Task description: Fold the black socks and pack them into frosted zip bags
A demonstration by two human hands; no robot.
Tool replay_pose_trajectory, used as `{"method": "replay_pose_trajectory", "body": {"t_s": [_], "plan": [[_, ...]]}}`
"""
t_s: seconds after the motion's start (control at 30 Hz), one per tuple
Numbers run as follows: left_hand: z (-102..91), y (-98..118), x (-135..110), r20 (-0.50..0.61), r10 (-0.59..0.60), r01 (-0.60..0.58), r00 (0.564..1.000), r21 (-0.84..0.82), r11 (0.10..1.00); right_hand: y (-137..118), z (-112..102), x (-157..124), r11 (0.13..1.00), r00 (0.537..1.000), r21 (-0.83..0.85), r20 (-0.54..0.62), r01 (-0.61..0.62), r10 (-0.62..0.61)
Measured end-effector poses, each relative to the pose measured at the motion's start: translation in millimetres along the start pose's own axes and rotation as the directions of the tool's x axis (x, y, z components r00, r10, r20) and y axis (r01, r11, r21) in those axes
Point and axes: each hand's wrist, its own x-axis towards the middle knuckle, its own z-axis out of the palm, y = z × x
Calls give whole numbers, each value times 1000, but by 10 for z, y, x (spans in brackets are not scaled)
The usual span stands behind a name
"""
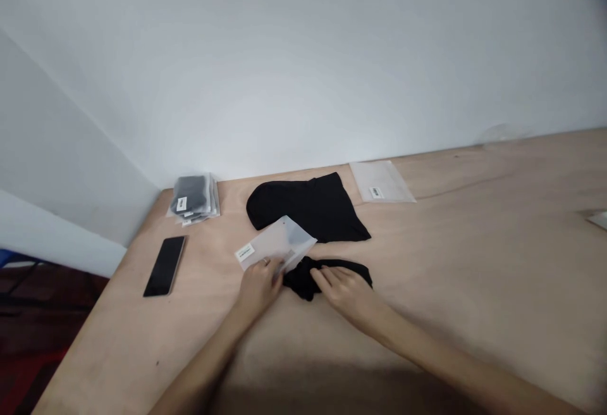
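Observation:
My left hand (pixel 260 285) grips the near edge of a translucent plastic bag (pixel 272 241) with a white barcode label. My right hand (pixel 344 288) has its fingers closed on a bunched black cloth (pixel 303 279), whose left end lies right beside the bag's opening edge. Whether any of the cloth is inside the bag, I cannot tell. Just beyond, a second black cloth (pixel 303 203) lies flat, rounded at its left end and straight-cut at the right. The bag in my left hand overlaps its lower edge.
At the table's far left corner sits a stack of clear bags (pixel 208 193) with dark cloth inside. A phone (pixel 165 266) lies nearer on the left. Another flat labelled bag (pixel 384 182) is against the wall (pixel 303 73). The wooden table (pixel 474 263) ends at the left edge.

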Motion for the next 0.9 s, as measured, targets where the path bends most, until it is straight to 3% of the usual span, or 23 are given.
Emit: {"method": "replay_pose_trajectory", "body": {"t_s": [0.17,0.27,0.37,0.43,0.53,0.63,0.73,0.9], "plan": [[0,39,-6,18,1,0,1000,-66,998,397,-372,-4,958,949,-63,-167,-281,267],[-22,168,-86,37,25,-20,999,-130,991,410,-577,35,914,889,-39,-252,-403,381],[-21,328,-202,61,27,-11,998,-250,968,212,-604,74,956,924,86,-245,-279,292],[0,398,-250,88,23,8,996,-328,945,54,-502,47,987,972,123,-196,-103,126],[39,411,-239,107,27,19,994,-404,914,-121,-273,-83,992,993,121,-110,46,-33],[65,357,-177,92,16,29,996,-466,885,-228,-132,-240,990,995,122,-78,77,-67],[72,321,-154,86,-19,58,996,-481,875,-301,-122,-337,988,994,126,-69,92,-83],[11,404,-249,87,-8,49,996,-478,877,-294,-89,-308,994,999,103,-35,40,-37]]}}
